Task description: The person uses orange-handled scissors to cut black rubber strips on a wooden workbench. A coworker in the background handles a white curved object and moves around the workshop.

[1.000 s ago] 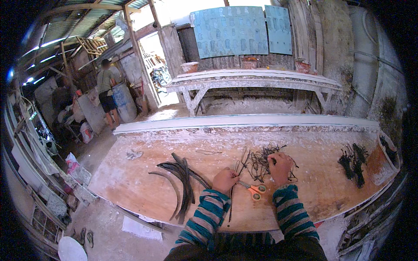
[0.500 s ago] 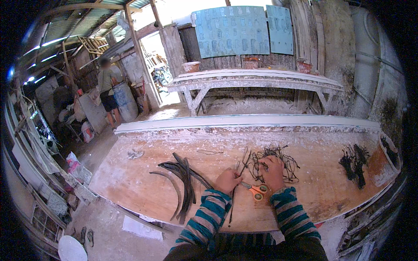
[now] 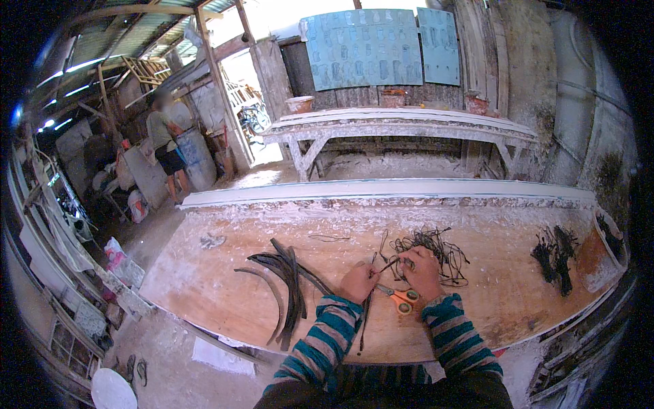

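Observation:
My left hand (image 3: 358, 282) is closed on a narrow black strip (image 3: 366, 324), whose tail hangs down over the board below it. My right hand (image 3: 421, 273) is just to the right, its fingers pinched on a short dark piece (image 3: 389, 264) that spans the gap between the hands. Whether this is the same strip or a separate one I cannot tell. Behind the right hand spreads a tangle of thin black cord loops (image 3: 446, 252). Orange-handled scissors (image 3: 405, 300) lie between my wrists, blades partly hidden by the left hand. Left of them rests a bundle of thicker black strips (image 3: 291, 293).
The wooden work board (image 3: 204, 293) has a long white ledge (image 3: 381, 192) along its far side. Dark cord bundles (image 3: 555, 259) and a bucket (image 3: 603, 255) sit at the right. Beyond stands a whitened bench (image 3: 402, 126). A person (image 3: 167, 140) stands by a blue drum (image 3: 196, 158).
My right hand has shifted slightly left toward my left hand, and the dark piece now reaches between them. The person at the back has leaned toward the drum.

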Available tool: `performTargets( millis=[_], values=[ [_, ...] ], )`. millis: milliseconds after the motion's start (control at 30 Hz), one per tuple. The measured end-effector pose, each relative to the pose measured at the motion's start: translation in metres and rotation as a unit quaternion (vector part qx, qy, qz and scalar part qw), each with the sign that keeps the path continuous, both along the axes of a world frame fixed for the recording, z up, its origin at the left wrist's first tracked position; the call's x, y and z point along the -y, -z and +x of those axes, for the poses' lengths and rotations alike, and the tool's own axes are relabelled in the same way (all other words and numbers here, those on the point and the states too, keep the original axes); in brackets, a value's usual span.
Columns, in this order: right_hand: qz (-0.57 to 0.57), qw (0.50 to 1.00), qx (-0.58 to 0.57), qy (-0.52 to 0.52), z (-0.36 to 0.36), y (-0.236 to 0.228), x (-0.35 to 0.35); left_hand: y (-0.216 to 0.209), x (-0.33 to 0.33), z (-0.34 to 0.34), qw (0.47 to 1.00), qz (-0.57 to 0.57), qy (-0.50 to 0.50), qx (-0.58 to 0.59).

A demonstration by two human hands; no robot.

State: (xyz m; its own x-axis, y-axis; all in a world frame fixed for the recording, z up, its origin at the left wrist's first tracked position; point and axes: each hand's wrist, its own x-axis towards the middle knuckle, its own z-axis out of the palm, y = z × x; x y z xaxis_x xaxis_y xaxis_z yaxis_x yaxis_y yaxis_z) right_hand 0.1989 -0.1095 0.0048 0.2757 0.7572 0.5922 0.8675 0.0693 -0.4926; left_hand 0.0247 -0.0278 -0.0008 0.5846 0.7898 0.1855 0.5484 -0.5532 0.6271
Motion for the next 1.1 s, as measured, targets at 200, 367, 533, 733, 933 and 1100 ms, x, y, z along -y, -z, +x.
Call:
performTargets(
  millis=[200,367,533,733,933,1100],
  values=[
    [0.003,1.000,0.022,0.015,-0.003,0.003,-0.001,0.002,0.001,0.002,0.991,0.053,0.044,0.114],
    [0.008,0.996,0.035,0.081,-0.015,-0.019,0.006,0.008,-0.005,0.002,0.975,0.063,0.054,0.208],
    [-0.027,0.991,-0.131,0.028,0.002,-0.009,0.003,-0.001,-0.001,0.002,0.976,0.049,0.033,0.208],
    [-0.003,0.903,-0.399,-0.160,0.008,-0.006,-0.001,0.000,-0.006,-0.002,0.970,0.074,0.028,0.232],
    [-0.052,0.889,-0.426,-0.163,0.002,-0.030,0.010,0.002,-0.009,-0.002,0.963,0.079,0.027,0.256],
    [-0.070,0.850,-0.493,-0.172,0.003,-0.029,0.009,0.003,-0.006,0.000,0.955,0.048,0.042,0.288]
  ],
)
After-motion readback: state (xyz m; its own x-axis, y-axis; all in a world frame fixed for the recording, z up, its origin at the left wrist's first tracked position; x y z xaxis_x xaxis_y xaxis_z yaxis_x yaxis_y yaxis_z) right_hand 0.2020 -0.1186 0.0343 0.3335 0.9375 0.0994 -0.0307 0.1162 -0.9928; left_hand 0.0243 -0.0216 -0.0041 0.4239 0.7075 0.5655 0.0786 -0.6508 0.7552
